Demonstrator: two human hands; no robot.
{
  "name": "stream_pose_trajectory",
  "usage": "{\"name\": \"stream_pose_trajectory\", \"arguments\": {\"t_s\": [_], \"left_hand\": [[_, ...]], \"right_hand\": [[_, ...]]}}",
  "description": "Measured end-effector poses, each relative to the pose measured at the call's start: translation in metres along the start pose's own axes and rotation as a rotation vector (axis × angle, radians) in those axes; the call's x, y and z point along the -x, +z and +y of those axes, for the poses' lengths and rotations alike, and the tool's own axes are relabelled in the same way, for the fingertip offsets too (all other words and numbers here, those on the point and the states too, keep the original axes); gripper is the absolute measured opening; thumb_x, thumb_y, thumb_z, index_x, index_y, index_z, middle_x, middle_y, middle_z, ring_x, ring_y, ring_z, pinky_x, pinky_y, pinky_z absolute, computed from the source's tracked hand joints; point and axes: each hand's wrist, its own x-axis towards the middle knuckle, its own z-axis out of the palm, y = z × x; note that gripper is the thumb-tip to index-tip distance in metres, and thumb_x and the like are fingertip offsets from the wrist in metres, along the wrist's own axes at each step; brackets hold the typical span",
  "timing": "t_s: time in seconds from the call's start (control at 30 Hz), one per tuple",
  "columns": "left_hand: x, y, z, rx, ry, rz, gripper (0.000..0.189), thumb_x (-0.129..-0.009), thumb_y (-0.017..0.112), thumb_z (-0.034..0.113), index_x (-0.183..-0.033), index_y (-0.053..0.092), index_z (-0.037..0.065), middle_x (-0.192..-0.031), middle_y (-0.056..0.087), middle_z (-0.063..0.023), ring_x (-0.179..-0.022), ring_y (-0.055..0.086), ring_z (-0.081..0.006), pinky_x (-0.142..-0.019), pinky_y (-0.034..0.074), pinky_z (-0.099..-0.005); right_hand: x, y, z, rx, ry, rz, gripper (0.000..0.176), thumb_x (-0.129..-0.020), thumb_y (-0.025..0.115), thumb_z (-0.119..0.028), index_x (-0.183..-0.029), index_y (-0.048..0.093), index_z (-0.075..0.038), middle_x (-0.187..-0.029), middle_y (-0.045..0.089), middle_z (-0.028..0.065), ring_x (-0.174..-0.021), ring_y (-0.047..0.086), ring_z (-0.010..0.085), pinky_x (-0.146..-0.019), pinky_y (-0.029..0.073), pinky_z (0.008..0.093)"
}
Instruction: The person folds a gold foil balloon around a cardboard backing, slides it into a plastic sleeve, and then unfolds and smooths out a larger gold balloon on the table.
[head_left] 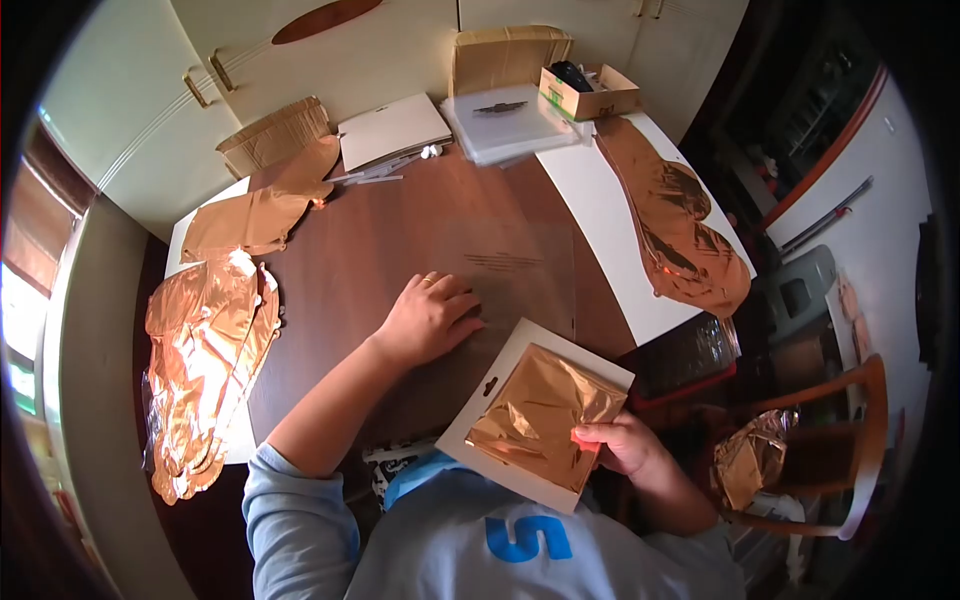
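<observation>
The right hand (622, 443) is clamped on the lower right edge of a white backing card (468, 418). Its thumb pins a folded rose-gold foil balloon (545, 415) flat against the card, which is held tilted in the air just above the person's lap, at the near edge of the brown table (380, 250). The left hand (428, 318) is well apart from it. It rests palm down with loosely curled fingers on a clear plastic sleeve (510, 265) lying flat on the tabletop, and it grips nothing. The main risk looks to be the foil: only one thumb holds it, so it could spring open or slide off the tilted card, and a harder pinch could crease or tear the thin film. The sleeve is slick and nearly invisible against the wood, so it could skate away under the left hand or be hard to open with one hand. More unfolded foil balloons (205, 370) hang over the table's left edge, where a stray elbow could drag them to the floor.
</observation>
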Motion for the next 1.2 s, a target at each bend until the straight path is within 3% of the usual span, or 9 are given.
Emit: {"name": "stream_pose_trajectory", "arguments": {"t_s": [0.17, 0.3, 0.4, 0.43, 0.57, 0.87, 0.9, 1.0, 1.2], "left_hand": [[0.006, 0.002, 0.006, -0.088, 0.007, 0.019, 0.013, -0.079, 0.076, 0.017, -0.086, 0.069, 0.008, -0.091, 0.066, -0.0051, -0.086, 0.063, -0.0243, -0.076, 0.046, -0.0379], [0.008, 0.002, 0.013, -0.069, 0.026, 0.053, 0.012, -0.08, 0.075, 0.016, -0.085, 0.069, 0.008, -0.093, 0.067, -0.0065, -0.088, 0.064, -0.0256, -0.083, 0.048, -0.0402], [0.011, 0.001, 0.014, -0.032, 0.05, 0.067, 0.014, -0.079, 0.075, 0.016, -0.088, 0.069, 0.007, -0.095, 0.067, -0.0076, -0.091, 0.065, -0.027, -0.089, 0.049, -0.0422], [0.013, -0.001, 0.014, 0.002, 0.042, 0.043, 0.014, -0.079, 0.075, 0.015, -0.089, 0.069, 0.007, -0.096, 0.067, -0.0082, -0.092, 0.065, -0.0274, -0.09, 0.049, -0.0428], [0.015, -0.007, 0.017, 0.036, 0.069, 0.014, 0.016, -0.078, 0.075, 0.014, -0.09, 0.068, 0.006, -0.102, 0.067, -0.0108, -0.095, 0.066, -0.0287, -0.093, 0.049, -0.0438], [0.012, -0.005, 0.013, 0.428, 0.068, -0.115, 0.013, -0.075, 0.076, 0.01, -0.075, 0.065, 0.004, -0.12, 0.065, -0.0194, -0.123, 0.055, -0.0376, -0.108, 0.04, -0.0482], [0.011, -0.005, 0.015, 0.453, 0.048, -0.162, 0.014, -0.075, 0.076, 0.01, -0.073, 0.064, 0.003, -0.122, 0.064, -0.0202, -0.125, 0.054, -0.0378, -0.109, 0.039, -0.0484], [0.01, -0.01, 0.023, 0.491, -0.016, -0.258, 0.015, -0.076, 0.077, 0.011, -0.072, 0.065, 0.003, -0.126, 0.062, -0.0216, -0.13, 0.051, -0.0381, -0.112, 0.035, -0.0491], [0.018, -0.016, 0.02, 0.483, -0.082, -0.304, 0.015, -0.078, 0.076, 0.013, -0.073, 0.065, 0.004, -0.129, 0.061, -0.0188, -0.135, 0.046, -0.0366, -0.116, 0.027, -0.0546]], "right_hand": [[0.002, 0.016, -0.001, 0.097, 0.033, -0.106, 0.043, -0.089, 0.068, -0.008, -0.129, 0.055, -0.001, -0.119, 0.065, 0.0088, -0.106, 0.064, 0.0173, -0.092, 0.051, 0.0324], [-0.015, -0.002, 0.014, 0.077, 0.139, -0.044, 0.036, -0.09, 0.067, -0.008, -0.124, 0.057, -0.002, -0.108, 0.067, 0.0087, -0.099, 0.067, 0.018, -0.085, 0.056, 0.0349], [-0.013, 0.014, -0.002, 0.066, 0.058, -0.045, 0.035, -0.09, 0.067, -0.008, -0.123, 0.057, -0.003, -0.104, 0.067, 0.0066, -0.096, 0.067, 0.017, -0.088, 0.055, 0.0358], [-0.009, 0.037, -0.008, 0.078, -0.15, -0.031, 0.027, -0.09, 0.068, -0.01, -0.115, 0.062, -0.002, -0.096, 0.068, 0.0046, -0.087, 0.066, 0.0138, -0.083, 0.055, 0.0325], [-0.009, 0.009, 0.001, 0.198, -0.178, 0.003, 0.013, -0.089, 0.069, -0.011, -0.097, 0.069, -0.001, -0.087, 0.068, 0.003, -0.079, 0.063, 0.0096, -0.073, 0.049, 0.0249], [-0.012, 0.013, 0.003, 0.057, -0.153, 0.11, 0.05, -0.089, 0.065, -0.004, -0.136, 0.047, -0.005, -0.111, 0.064, 0.0047, -0.086, 0.068, 0.0136, -0.074, 0.058, 0.0301], [-0.012, 0.012, 0.007, 0.033, -0.194, 0.078, 0.056, -0.089, 0.062, -0.003, -0.141, 0.042, -0.002, -0.125, 0.062, 0.0103, -0.112, 0.063, 0.0208, -0.089, 0.054, 0.0335], [-0.01, 0.017, 0.015, 0.065, -0.215, 0.168, 0.054, -0.089, 0.063, -0.003, -0.14, 0.044, -0.003, -0.122, 0.062, 0.009, -0.106, 0.064, 0.0184, -0.087, 0.054, 0.0308], [0.002, 0.026, 0.025, 0.226, -0.366, 0.283, 0.013, -0.092, 0.067, -0.005, -0.104, 0.063, -0.001, -0.093, 0.063, 0.0002, -0.08, 0.06, 0.0074, -0.077, 0.05, 0.0236]]}}
